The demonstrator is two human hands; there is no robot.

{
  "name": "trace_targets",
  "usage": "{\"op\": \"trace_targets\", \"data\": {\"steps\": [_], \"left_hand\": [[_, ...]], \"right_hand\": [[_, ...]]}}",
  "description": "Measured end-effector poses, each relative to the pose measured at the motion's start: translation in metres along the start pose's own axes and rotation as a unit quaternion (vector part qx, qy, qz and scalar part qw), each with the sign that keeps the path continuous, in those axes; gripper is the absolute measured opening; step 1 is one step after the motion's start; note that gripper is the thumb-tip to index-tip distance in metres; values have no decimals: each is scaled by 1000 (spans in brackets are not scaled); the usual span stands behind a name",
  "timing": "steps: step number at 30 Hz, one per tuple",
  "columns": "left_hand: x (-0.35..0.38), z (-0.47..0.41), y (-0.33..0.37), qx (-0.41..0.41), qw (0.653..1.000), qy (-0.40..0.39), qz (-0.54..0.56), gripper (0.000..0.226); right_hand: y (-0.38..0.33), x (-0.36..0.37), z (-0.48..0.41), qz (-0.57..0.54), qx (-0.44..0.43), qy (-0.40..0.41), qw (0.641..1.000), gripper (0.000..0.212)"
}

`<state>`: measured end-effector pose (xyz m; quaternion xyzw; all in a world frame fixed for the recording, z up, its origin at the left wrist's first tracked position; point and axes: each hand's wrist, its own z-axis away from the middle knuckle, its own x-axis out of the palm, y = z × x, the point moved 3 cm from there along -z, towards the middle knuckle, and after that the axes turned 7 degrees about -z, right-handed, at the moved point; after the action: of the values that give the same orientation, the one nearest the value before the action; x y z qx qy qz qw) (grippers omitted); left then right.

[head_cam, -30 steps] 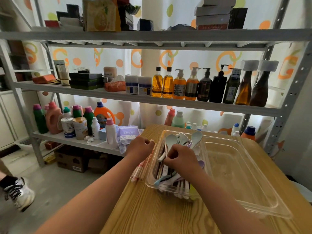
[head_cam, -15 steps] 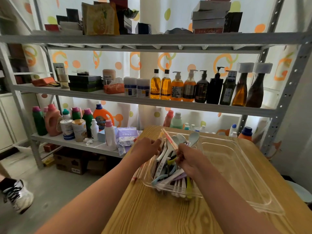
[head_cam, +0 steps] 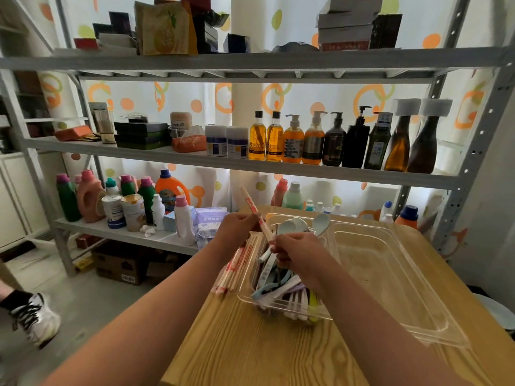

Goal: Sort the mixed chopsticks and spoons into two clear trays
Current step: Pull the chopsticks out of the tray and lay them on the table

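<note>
- Nearest us, the bench carries the first clear tray. Its near end is crowded with mixed utensil handles, a tangle that could snag whatever we pull out.
- Just left of that tray, a bundle of chopsticks in paper sleeves lies on the bench, close to its edge. We judge that a nudge from the left forearm could roll them to the floor.
- Above the bundle, our left hand pinches the middle of the raised chopstick, which tilts up and away. Our right hand, fingers curled, pinches its lower end over the tray.
- If one hand lets go before the other has a firm hold, the chopstick may fall back among the spoons — and need fishing out again.
- The second clear tray sits just beside the first, on the right.
- Beyond, bottles line the shelf.
</note>
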<state>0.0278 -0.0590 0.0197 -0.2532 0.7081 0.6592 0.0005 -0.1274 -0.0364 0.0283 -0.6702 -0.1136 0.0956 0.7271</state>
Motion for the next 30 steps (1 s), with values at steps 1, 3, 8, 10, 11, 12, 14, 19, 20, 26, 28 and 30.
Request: {"op": "trace_targets", "data": {"steps": [1, 3, 8, 10, 11, 12, 14, 19, 20, 26, 28, 30], "left_hand": [[-3, 0, -1, -2, 1000, 12, -7, 29], [-8, -3, -5, -15, 999, 30, -34, 27], [-28, -12, -26, -55, 986, 68, -144, 30], [-35, -14, -37, -56, 975, 74, -201, 28], [-39, -15, -42, -59, 969, 70, -230, 28], [-41, -15, -48, -62, 963, 64, -256, 29], [-43, -15, -60, -68, 952, 49, -296, 30], [-43, -13, -83, -92, 936, 18, -338, 31], [-41, -13, -86, -95, 934, 14, -345, 31], [-35, -12, -90, -105, 913, 0, -394, 29], [-36, -13, -92, -102, 910, -5, -402, 28], [-36, -12, -92, -99, 907, -6, -408, 27]], "right_hand": [[0, -1, -1, 17, -7, 5, 1000, 13], [1, -2, -2, 35, -20, 14, 999, 14], [-1, -7, -5, 100, -59, 44, 992, 17], [0, -9, -7, 123, -72, 48, 989, 17], [1, -10, -8, 134, -77, 50, 987, 17], [2, -10, -9, 145, -82, 51, 985, 18], [4, -11, -11, 176, -98, 53, 978, 18], [11, -11, -15, 326, -117, 24, 938, 14], [13, -10, -15, 357, -112, 10, 927, 14], [16, -3, -13, 481, -85, 4, 873, 30], [15, -1, -11, 497, -73, -8, 865, 34], [17, 1, -10, 485, -50, -28, 873, 34]]}}
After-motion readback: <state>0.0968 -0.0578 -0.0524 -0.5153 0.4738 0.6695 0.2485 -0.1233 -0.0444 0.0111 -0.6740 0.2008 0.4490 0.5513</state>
